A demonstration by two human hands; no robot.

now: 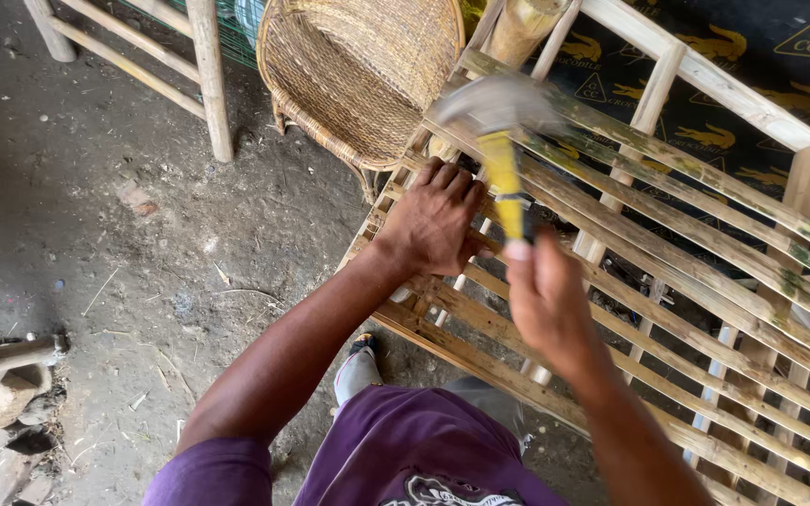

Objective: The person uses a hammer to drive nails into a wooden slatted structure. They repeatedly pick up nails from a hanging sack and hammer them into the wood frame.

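My left hand [433,225] presses down on the bamboo slats of a wooden frame [705,281], fingers curled at the slats' left end. My right hand [546,300] grips the yellow handle of a hammer [503,173]. The hammer's metal head is blurred with motion above the slats, just past my left fingertips. The frame is a lattice of long split-bamboo strips laid over pale wooden rails, running from the centre to the lower right.
A woven cane basket chair [358,66] stands on the dirt floor behind the frame. A pale wooden stool frame [203,75] is at the top left. Wood scraps [2,375] lie at the left edge. A dark printed sheet [780,47] lies under the frame.
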